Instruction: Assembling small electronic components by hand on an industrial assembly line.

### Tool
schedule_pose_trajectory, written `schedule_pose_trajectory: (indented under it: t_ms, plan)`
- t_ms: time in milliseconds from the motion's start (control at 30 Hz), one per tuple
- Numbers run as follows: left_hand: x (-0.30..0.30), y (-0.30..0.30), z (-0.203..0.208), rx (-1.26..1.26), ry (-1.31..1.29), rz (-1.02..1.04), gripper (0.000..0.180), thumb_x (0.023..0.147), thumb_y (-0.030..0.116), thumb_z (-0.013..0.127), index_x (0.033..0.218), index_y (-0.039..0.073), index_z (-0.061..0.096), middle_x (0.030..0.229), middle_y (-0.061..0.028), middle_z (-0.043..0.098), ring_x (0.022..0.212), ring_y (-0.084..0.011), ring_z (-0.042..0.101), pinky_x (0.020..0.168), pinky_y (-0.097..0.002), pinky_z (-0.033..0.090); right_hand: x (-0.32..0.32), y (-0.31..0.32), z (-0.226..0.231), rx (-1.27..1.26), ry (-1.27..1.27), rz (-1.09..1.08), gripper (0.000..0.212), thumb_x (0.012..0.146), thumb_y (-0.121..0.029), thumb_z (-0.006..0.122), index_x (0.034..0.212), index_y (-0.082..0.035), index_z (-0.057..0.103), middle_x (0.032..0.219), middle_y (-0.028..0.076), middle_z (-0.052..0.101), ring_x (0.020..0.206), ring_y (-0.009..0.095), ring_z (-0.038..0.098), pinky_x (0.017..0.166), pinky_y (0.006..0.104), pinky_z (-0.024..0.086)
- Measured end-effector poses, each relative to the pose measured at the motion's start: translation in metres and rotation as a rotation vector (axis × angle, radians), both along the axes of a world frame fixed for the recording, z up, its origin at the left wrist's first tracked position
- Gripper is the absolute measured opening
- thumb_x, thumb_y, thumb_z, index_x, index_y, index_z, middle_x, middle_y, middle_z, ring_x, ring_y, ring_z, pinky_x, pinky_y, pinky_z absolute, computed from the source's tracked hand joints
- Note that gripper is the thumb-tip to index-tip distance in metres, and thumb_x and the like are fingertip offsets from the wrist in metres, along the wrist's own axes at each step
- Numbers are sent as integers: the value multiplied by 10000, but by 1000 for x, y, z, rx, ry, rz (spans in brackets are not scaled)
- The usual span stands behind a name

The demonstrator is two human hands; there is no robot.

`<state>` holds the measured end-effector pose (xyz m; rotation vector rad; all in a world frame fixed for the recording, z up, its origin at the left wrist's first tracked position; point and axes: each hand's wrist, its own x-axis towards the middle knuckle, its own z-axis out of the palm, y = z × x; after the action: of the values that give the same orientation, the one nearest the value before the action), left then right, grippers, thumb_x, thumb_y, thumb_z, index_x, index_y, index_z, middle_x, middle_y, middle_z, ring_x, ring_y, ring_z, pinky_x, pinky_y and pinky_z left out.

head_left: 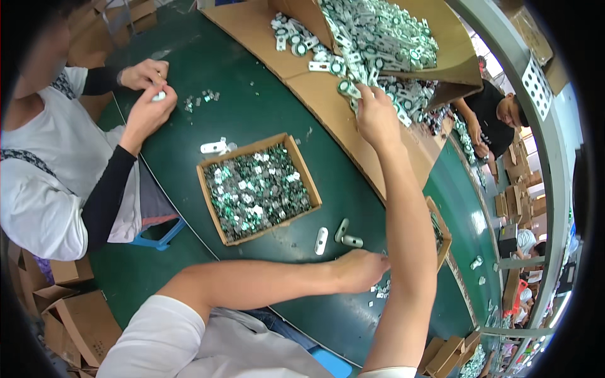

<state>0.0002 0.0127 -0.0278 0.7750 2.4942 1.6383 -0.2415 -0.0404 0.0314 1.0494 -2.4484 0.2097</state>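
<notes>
Pieces (321, 241), three oblong ones, lie near left hand (360, 271), right hand (378, 118) at one ringed part (348, 88) (either grip I cannot tell)

Right hand (378, 121) at heaped white parts (386, 41); left hand (360, 271) near scattered small pieces (382, 291), green table (252, 116).

My left arm (271, 277) bends at the elbow (183, 285) on the near left, its forearm running almost level toward the right, and my left hand (360, 271) curls with its fingertips partly hidden beside my right forearm (408, 220). My right arm extends nearly straight from the near right toward the far side, my right hand (377, 120) angled downward with the fingers bent.
</notes>
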Motion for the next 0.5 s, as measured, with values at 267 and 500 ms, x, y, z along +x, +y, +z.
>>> schedule_pose_trajectory:
  t_ms: [267,500]
  plan:
    - [2,-1,-14,197,177,6,144,821,87,509,875,-27,579,812,-223,637,761,-383,629,652,-441,510,-19,-34,-8,270,-164,-302,355,910,-302,543,1142,-35,571,1160,132,605,1119,311,554,931,475,425]
    - [-2,-11,-5,31,201,141,177,808,56,552,965,-23,531,770,-200,610,693,-391,631,636,-477,518,76,39,43,-414,-278,-313,312,949,-230,511,1125,22,564,1021,205,646,964,343,622,875,437,466]
